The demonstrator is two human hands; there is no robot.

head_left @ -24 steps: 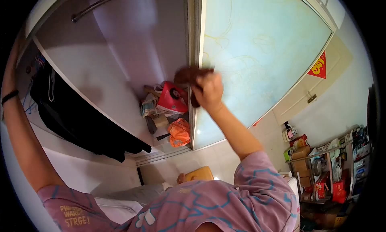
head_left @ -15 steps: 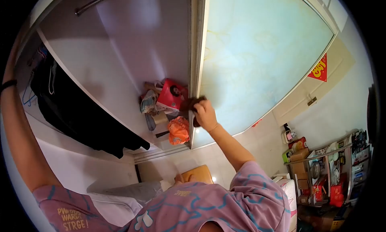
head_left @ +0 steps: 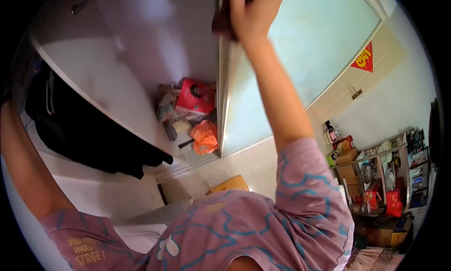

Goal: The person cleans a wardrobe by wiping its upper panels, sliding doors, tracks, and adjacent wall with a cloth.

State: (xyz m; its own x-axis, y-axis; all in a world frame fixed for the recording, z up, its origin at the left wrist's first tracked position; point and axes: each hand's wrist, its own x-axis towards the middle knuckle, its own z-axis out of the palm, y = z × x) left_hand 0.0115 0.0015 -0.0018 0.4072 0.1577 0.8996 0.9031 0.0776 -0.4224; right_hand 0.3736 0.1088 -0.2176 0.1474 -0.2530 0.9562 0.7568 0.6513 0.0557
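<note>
My right hand (head_left: 253, 17) is raised at the top of the view, its fingers closed round a dark brown cloth (head_left: 223, 23). The cloth presses against the upright frame (head_left: 224, 83) at the edge of a pale blue-green sliding door panel (head_left: 310, 40). Part of the cloth hangs over the inner side of that edge. On the left, my forearm (head_left: 23, 163) reaches up along the wardrobe side, and the hand itself lies beyond the picture's edge.
Inside the open wardrobe hang black clothes (head_left: 80, 125). A red bag (head_left: 195, 96) and an orange plastic bag (head_left: 204, 137) lie on its floor. Below stands a yellow wooden stool (head_left: 230, 183). A loaded shelf rack (head_left: 383, 177) is at the right.
My right hand has moved up along the door's edge with the brown cloth, from low on the frame to near the top of the view. The camera view has shifted slightly.
</note>
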